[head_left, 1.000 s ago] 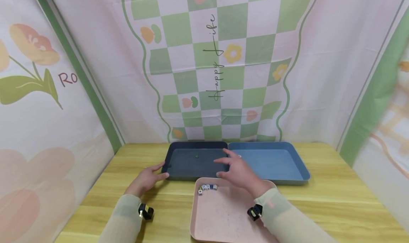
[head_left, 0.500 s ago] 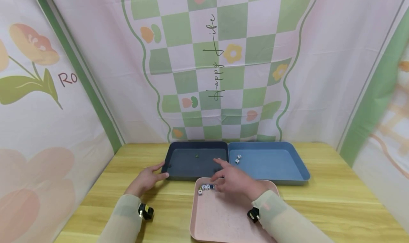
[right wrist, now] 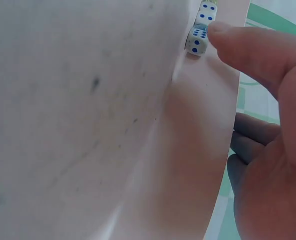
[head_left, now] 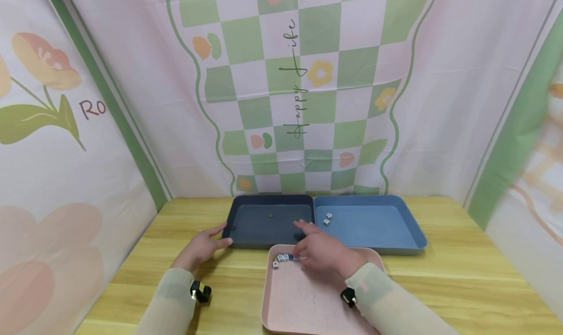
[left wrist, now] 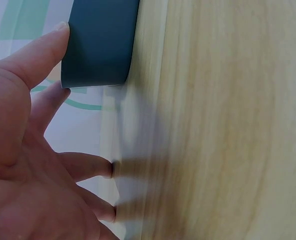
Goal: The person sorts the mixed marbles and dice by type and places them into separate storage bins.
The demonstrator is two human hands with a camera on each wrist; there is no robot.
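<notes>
My right hand (head_left: 323, 249) reaches over the back wall of a pink tray (head_left: 316, 301). In the right wrist view, the tip of its thumb (right wrist: 253, 47) is right at a white die with blue pips (right wrist: 197, 41). Its index finger is hidden there, and other fingers hang outside the wall. Several white dice (head_left: 283, 258) and a blue one (head_left: 291, 257) line the tray's back left corner. My left hand (head_left: 201, 249) touches the left front corner of a dark tray (head_left: 268, 244) with its thumb and a finger, its other fingers spread.
Two white dice (head_left: 327, 219) lie at the left end of a blue tray (head_left: 374, 222), beside the dark tray. A small green die-like piece (head_left: 270, 215) and a dark piece (head_left: 233, 229) sit in the dark tray. A patterned curtain (head_left: 281, 105) hangs behind the wooden table (head_left: 462, 276).
My right hand has come down and back from over the dark and blue trays to the dice in the pink tray. Two dice in the blue tray came into sight. The left hand stays put.
</notes>
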